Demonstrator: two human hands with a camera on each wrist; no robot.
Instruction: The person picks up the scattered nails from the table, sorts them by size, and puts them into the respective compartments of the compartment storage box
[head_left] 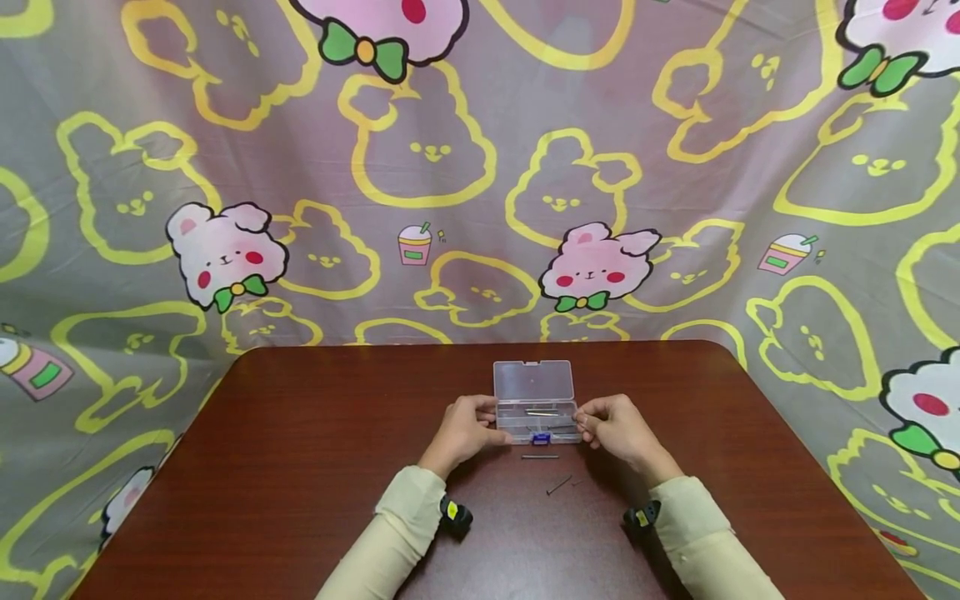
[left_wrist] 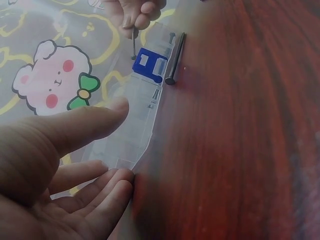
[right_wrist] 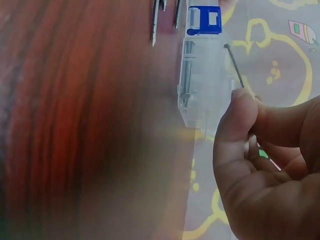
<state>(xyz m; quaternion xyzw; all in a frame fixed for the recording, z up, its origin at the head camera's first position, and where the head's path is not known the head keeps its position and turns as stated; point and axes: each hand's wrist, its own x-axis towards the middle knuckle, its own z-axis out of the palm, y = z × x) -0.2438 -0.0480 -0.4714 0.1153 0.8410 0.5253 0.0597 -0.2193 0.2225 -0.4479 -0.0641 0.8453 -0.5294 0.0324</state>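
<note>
A clear plastic box [head_left: 532, 382] with a blue latch [head_left: 541, 438] stands open on the table, its lid raised at the back. My left hand [head_left: 467, 429] holds the box's left end, thumb toward the front corner and fingers at the side. My right hand [head_left: 617, 427] is at the right end. Its thumb and finger pinch a thin nail [right_wrist: 235, 67], whose head points toward the box's compartments in the right wrist view. Several metal nails [head_left: 542, 412] lie inside the compartments. Another nail [head_left: 540, 457] lies on the table just before the latch.
Nearer to me, a thin nail [head_left: 558, 485] and a smaller one [head_left: 577, 482] lie on the brown table [head_left: 337, 417]. A patterned cloth [head_left: 450, 283] hangs behind the table and along its sides.
</note>
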